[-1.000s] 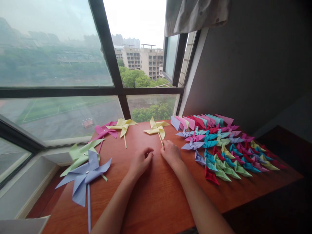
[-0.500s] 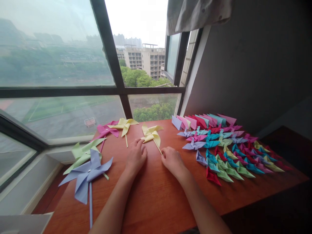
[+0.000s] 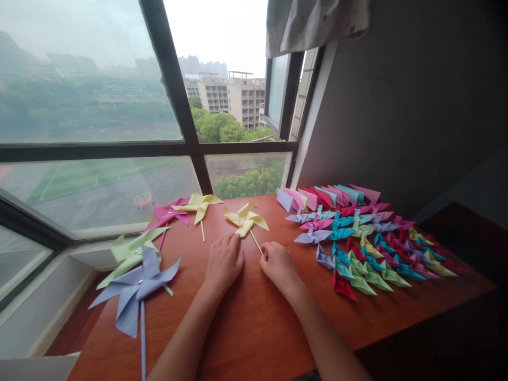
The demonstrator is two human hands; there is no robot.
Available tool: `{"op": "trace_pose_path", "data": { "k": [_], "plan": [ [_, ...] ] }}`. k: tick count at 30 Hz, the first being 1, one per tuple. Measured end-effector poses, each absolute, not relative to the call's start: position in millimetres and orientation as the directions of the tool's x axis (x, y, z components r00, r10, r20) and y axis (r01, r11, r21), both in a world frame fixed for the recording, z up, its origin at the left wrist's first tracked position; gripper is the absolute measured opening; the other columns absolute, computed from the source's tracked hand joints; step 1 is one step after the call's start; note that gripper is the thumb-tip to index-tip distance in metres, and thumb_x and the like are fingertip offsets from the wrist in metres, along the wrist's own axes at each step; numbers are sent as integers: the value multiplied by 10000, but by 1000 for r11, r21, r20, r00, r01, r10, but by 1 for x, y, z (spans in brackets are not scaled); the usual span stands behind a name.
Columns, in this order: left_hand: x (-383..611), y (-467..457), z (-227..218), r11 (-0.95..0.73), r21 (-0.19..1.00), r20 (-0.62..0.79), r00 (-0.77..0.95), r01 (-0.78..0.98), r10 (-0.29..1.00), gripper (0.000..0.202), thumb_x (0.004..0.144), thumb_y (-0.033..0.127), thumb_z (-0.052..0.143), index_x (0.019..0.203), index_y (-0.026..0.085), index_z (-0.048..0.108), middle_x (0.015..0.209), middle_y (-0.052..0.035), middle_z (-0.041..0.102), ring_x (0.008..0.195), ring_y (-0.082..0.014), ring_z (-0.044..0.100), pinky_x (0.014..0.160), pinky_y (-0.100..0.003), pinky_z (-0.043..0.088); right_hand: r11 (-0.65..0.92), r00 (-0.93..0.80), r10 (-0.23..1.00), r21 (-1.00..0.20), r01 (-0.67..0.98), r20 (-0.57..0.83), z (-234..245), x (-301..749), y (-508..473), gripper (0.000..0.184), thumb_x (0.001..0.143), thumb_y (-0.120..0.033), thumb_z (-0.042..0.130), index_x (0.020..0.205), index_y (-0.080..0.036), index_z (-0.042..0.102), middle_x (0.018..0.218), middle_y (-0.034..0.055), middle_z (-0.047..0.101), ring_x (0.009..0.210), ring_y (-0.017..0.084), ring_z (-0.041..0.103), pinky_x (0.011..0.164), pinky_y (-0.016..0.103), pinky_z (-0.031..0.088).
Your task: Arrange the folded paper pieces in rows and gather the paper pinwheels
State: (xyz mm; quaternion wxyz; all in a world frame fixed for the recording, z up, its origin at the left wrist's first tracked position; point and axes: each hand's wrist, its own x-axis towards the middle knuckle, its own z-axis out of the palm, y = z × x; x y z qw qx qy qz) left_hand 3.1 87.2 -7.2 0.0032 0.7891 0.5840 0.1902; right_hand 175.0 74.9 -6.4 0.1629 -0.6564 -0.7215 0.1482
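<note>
A yellow paper pinwheel (image 3: pixel 246 218) lies on the wooden table (image 3: pixel 254 323) near the window, its thin stick running down toward me. My right hand (image 3: pixel 278 263) is closed in a pinch on the lower end of that stick. My left hand (image 3: pixel 225 259) rests on the table just left of the stick, fingers curled downward and reaching toward the pinwheel's lower blade; nothing shows in it.
Another yellow pinwheel (image 3: pixel 199 205), a pink one (image 3: pixel 170 214), a green one (image 3: pixel 133 251) and a lavender one (image 3: pixel 137 286) lie along the left. Rows of several folded coloured paper pieces (image 3: pixel 365 238) cover the table's right side. Window panes stand behind.
The yellow pinwheel has slid left and its blades have turned. My left hand moved forward from beside the right hand up toward the pinwheel's head. My right hand kept its pinch on the stick.
</note>
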Motion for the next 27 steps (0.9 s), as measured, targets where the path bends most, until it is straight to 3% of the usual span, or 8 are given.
{"op": "trace_pose_path", "data": {
  "k": [6, 14, 21, 27],
  "plan": [
    [10, 84, -11, -420, 286, 302, 335, 861, 893, 339, 854, 183, 537, 1191, 193, 562, 1227, -112, 629, 1118, -279, 576, 968, -431, 441, 79, -62, 997, -440, 895, 53, -12, 175, 78, 140, 815, -139, 572, 899, -194, 670, 866, 44, 666, 809, 158, 602, 691, 240, 361],
    [15, 81, -16, -602, 349, 327, 509, 718, 796, 379, 845, 170, 550, 1220, 226, 565, 1347, -83, 583, 1302, -260, 477, 1099, -453, 370, 49, -25, 997, -386, 921, 67, -13, 180, 88, 139, 840, -150, 563, 923, -189, 668, 934, 59, 668, 863, 173, 616, 722, 239, 384],
    [13, 83, -22, -530, 412, 337, 416, 741, 844, 414, 889, 210, 527, 1300, 165, 526, 1379, -151, 543, 1227, -274, 550, 1051, -447, 444, -7, 16, 1000, -324, 946, 27, -7, 186, 111, 166, 877, -140, 526, 939, -158, 679, 967, 87, 666, 902, 180, 624, 759, 246, 402],
    [13, 83, -23, -521, 422, 348, 398, 742, 849, 361, 896, 204, 516, 1254, 193, 564, 1352, -140, 564, 1181, -271, 583, 1026, -448, 470, -48, 59, 998, -307, 950, 26, -5, 185, 136, 198, 897, -148, 508, 987, -151, 684, 996, 108, 656, 933, 194, 626, 779, 261, 418]
  ]
}}
